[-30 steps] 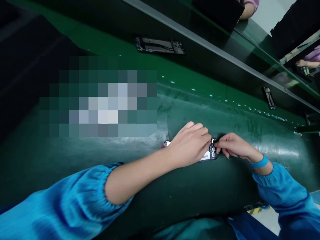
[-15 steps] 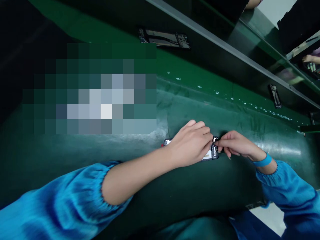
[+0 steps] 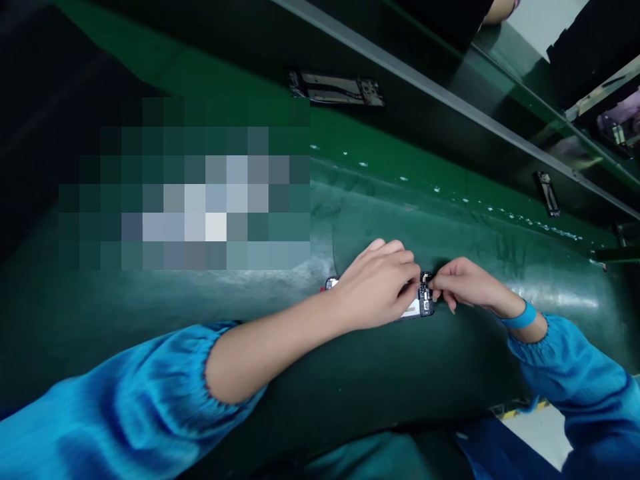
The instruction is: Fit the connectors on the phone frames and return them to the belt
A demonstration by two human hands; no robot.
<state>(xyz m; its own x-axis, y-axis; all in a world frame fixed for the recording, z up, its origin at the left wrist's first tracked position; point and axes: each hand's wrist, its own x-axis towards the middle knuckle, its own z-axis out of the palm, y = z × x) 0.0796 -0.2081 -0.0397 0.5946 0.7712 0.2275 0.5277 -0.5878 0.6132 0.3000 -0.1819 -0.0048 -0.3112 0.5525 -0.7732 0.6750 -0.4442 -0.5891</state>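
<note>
A partly opened phone (image 3: 427,305) lies on the green work mat (image 3: 380,373), its circuit parts and a white battery-like area showing beside my left hand. Across the phone's middle rests my left hand (image 3: 377,283), fingers curled in toward its right end and hiding much of it. My right hand (image 3: 463,283) is at that right end, thumb and forefinger pinched together at the edge of the phone. Whatever sits between those fingertips is too small to make out. A bit of red shows at the phone's left end.
Another opened phone body (image 3: 337,90) lies at the back beneath the grey shelf edge (image 3: 400,70). A smaller-looking one (image 3: 549,193) is farther right. A blurred-out patch (image 3: 215,200) covers the left of the mat. Part of another person's arm (image 3: 500,10) shows at the top right.
The view has shifted slightly. My left fingers have moved a little on the phone; my right hand keeps its pinch at the phone's right end.
</note>
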